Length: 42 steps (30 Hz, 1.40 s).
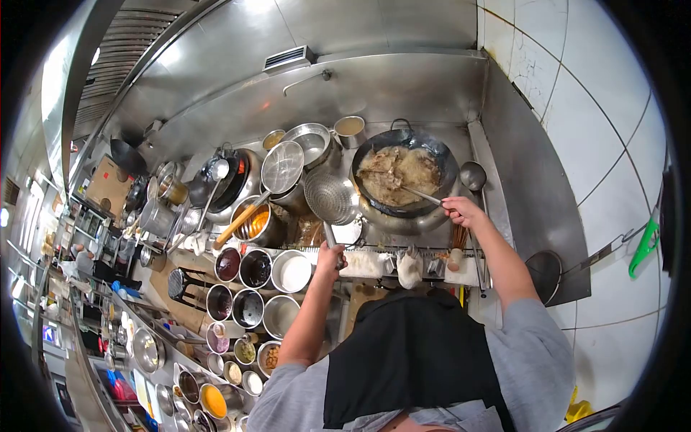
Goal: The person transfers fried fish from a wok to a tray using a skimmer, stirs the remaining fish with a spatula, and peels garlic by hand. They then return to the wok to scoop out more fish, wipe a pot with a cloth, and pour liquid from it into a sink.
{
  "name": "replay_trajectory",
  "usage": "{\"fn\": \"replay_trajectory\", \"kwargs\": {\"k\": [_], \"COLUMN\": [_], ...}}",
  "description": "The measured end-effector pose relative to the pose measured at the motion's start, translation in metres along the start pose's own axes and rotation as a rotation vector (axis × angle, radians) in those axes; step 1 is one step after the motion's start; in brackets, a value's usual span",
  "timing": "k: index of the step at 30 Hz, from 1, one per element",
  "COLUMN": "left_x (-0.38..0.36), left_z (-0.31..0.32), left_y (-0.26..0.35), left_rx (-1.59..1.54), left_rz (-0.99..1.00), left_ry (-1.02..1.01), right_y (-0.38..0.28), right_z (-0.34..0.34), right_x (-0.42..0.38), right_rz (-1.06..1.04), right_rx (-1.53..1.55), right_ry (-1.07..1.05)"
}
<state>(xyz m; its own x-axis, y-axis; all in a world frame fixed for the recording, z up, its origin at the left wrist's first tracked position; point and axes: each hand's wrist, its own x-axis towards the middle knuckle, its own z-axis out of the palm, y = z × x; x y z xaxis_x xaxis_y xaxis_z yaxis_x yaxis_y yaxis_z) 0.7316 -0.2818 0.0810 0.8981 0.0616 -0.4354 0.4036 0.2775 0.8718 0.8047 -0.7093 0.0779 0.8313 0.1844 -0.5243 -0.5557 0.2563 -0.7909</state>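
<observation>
My left hand [332,259] is closed around the handle of a perforated metal skimmer [331,196], whose round bowl hangs just left of the wok. My right hand [463,211] grips the thin metal handle of a utensil [426,196]; its far end is hidden in the bubbling contents of the wok. The dark wok [448,160] sits on a round burner and holds foaming brownish oil [396,180] with pieces of food in it. A ladle [473,176] rests to the right of the wok.
Left of the wok stand a wire-mesh strainer [283,167] with a wooden handle, metal pots and a second wok [229,198]. Sauce and seasoning pots, including a white-filled one [292,271], crowd the lower left. A tiled wall [604,93] bounds the right.
</observation>
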Motion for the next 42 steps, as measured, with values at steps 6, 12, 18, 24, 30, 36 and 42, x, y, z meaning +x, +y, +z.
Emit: {"fn": "replay_trajectory", "kwargs": {"k": [6,12,18,24,30,36,42], "left_x": [0.006,-0.006,-0.026,-0.013,0.023,0.065,0.072], "left_z": [0.01,0.009,0.013,0.03,0.072,0.126,0.147], "left_y": [-0.007,-0.005,0.002,0.013,0.021,0.02,0.014], "left_rx": [-0.045,-0.096,-0.066,-0.053,0.067,0.154,-0.441], "left_rz": [-0.06,-0.054,0.02,0.129,0.133,-0.001,-0.317], "left_ry": [0.011,-0.032,-0.001,-0.016,-0.016,0.028,-0.329], "right_y": [-0.002,-0.01,-0.019,-0.033,-0.044,-0.063,-0.039], "right_z": [-0.008,-0.011,-0.011,-0.003,0.001,0.029,0.052], "right_x": [-0.032,-0.06,-0.079,-0.09,-0.097,-0.095,-0.072], "right_rz": [0.007,-0.008,-0.052,-0.077,-0.094,-0.156,-0.805], "right_rx": [-0.004,0.016,0.001,-0.021,-0.01,-0.124,-1.067], "right_ry": [0.019,0.063,0.101,0.137,0.158,0.159,0.315]}}
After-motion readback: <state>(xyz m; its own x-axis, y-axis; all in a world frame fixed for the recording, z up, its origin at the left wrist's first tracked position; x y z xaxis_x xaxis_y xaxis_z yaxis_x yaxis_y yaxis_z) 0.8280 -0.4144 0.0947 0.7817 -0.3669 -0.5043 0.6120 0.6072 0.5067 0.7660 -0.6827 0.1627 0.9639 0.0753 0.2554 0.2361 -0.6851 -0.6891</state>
